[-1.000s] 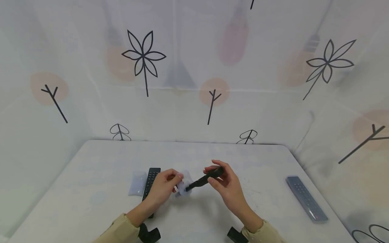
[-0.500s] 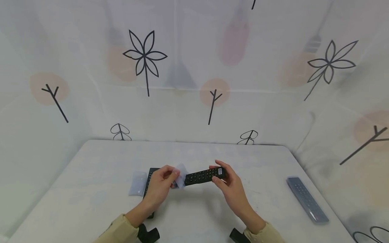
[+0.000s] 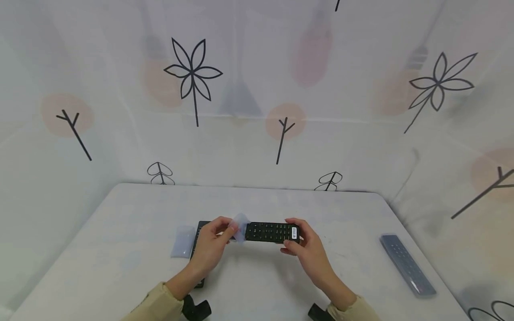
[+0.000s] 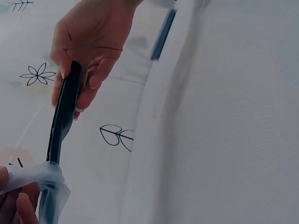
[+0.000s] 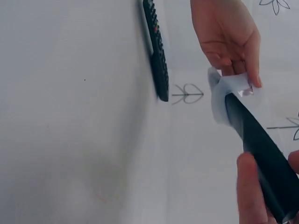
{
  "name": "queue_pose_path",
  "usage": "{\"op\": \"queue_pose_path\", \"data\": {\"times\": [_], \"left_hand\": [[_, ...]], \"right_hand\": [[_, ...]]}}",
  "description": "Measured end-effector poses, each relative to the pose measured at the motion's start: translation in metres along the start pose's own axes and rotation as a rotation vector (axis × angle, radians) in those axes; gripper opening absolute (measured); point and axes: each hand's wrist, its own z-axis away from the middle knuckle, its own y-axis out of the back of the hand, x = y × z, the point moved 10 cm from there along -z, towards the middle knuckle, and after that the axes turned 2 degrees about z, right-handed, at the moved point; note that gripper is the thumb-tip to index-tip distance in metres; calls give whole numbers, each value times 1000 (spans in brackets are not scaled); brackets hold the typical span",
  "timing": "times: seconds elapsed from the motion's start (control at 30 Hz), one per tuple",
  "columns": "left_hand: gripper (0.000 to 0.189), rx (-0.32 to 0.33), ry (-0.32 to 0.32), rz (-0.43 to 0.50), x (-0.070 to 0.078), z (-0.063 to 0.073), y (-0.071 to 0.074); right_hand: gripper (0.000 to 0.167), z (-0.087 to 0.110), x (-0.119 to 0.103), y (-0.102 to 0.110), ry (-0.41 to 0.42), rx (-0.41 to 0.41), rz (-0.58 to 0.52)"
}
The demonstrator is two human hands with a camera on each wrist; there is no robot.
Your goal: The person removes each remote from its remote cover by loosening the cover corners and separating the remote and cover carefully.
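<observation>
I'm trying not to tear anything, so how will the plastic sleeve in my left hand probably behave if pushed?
The plastic sleeve will probably fold floppily, since it bunches near where your left hand pinches it. It's likely thin and light: the remote partly inside it shows darkly through.

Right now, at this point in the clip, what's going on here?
A person is holding a black remote above the table. The right hand grips the end with the white label, while the left hand pinches the cloudy plastic sleeve around the other end. A second remote lies on the table, partly hidden by the left arm, with a bluish packet beside it. A third remote, in a clear cover, lies near the right edge.
</observation>
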Motion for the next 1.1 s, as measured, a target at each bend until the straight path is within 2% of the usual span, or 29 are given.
{"op": "queue_pose_path", "data": {"times": [0.2,0.37,0.53,0.77,0.9,1.1], "left_hand": [[10,14,-23,-18,3,2,1],[7,12,-26,-27,3,2,3],[6,1,-23,-95,2,1,3],[15,-20,-29,-163,-1,-2,2],[17,-43,-9,-176,-4,-2,1],[9,-60,6,-162,-7,-3,2]], "right_hand": [[45,1,7,-4,-63,-83,-30],[38,0,9,-3,-80,-110,-40],[36,2,9,-3,-79,-125,-22],[32,6,10,-6,-66,-149,19],[33,7,9,-7,-38,-174,46],[35,7,11,-7,-24,-199,95]]}}
